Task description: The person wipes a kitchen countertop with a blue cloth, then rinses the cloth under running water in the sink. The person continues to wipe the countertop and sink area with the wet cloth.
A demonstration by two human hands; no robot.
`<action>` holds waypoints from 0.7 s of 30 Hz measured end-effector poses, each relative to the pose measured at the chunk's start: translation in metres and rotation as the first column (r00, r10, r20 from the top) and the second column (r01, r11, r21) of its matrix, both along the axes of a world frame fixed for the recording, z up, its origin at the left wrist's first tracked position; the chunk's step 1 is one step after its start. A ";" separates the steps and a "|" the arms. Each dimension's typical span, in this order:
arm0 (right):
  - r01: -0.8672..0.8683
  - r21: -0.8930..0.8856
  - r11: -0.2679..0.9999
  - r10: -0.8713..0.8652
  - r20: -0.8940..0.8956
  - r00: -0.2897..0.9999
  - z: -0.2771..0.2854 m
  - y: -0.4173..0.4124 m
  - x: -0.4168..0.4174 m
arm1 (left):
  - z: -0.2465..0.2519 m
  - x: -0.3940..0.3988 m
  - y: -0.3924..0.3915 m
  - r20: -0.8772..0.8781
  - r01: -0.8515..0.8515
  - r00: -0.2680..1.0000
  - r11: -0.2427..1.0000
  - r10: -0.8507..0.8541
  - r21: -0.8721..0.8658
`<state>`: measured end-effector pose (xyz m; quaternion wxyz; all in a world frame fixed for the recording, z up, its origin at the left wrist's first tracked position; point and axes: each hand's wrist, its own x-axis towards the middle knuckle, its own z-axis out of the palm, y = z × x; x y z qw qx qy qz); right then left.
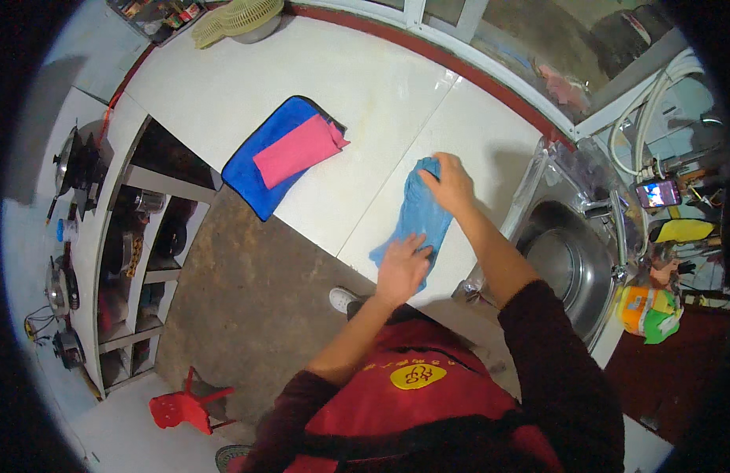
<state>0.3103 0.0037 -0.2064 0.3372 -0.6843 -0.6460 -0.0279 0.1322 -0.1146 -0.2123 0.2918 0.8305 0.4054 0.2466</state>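
A light blue cloth (425, 216), creased and folded long, lies on the white countertop in front of me. My right hand (452, 182) grips its far end, the thumb on top and the fingers curled around the corner. Over the near end, my left hand (405, 266) rests with spread fingers on the fabric. To the left, a folded pink cloth (300, 149) lies on a dark-edged blue cloth (246, 171). One corner of that blue cloth hangs past the counter's front edge.
A steel sink (554, 251) with a tap (618, 227) is at my right. A yellow strainer basket (237, 22) stands on the far counter (365, 71). Open shelves (155, 269) hold pots at the left. A red stool (184, 408) is on the floor.
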 end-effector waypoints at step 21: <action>-0.139 -0.434 0.890 -0.287 -0.770 0.570 0.038 -0.012 0.087 | 0.066 -0.026 0.026 0.417 0.039 0.824 0.695 0.384 -0.718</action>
